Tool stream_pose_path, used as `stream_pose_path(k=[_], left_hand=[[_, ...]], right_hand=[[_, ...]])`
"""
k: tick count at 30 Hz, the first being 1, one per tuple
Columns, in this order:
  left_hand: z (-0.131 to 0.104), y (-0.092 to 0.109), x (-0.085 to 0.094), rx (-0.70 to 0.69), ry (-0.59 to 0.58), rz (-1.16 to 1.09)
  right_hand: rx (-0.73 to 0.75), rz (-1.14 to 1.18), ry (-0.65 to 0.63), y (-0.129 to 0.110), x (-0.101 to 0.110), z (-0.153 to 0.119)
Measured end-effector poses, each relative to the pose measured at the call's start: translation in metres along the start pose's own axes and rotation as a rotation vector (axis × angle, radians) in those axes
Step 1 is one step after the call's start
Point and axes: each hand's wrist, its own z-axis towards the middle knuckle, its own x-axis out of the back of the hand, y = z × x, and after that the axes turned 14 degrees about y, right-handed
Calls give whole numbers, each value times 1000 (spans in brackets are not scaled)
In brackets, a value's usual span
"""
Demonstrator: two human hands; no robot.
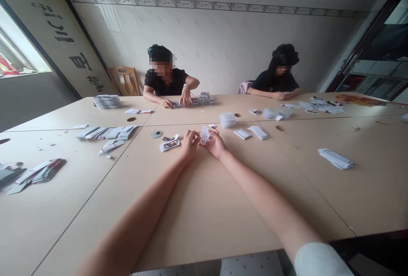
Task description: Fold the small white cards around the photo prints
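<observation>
Above the middle of the table, my right hand (217, 144) holds a small whitish, see-through sleeve (204, 135) between thumb and fingers. Against its left edge, my left hand (190, 143) has its fingers pinched together; whether they grip the sleeve or something small is hidden. Just left of my left hand lies a small stack of printed cards (170, 144) with dark pictures. Beyond my right hand stands a pile of clear plastic sleeves (227, 120). Two stacks of white cards, one with a dark border (242, 134) and one plain (258, 132), lie to the right.
Several paper stacks (106, 133) lie on the left, others (40, 174) nearer the left edge. A grey disc (156, 134) lies by the cards. Another stack (335, 158) is at right. Two people (165, 76) (276, 78) sit across the table, handling small items.
</observation>
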Motion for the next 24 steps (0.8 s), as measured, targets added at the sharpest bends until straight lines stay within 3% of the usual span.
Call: stream_pose_path(k=[24], left_hand=[[0,-3,-2,18,-40,62]], right_hand=[[15,-15,7,1,-3,-4]])
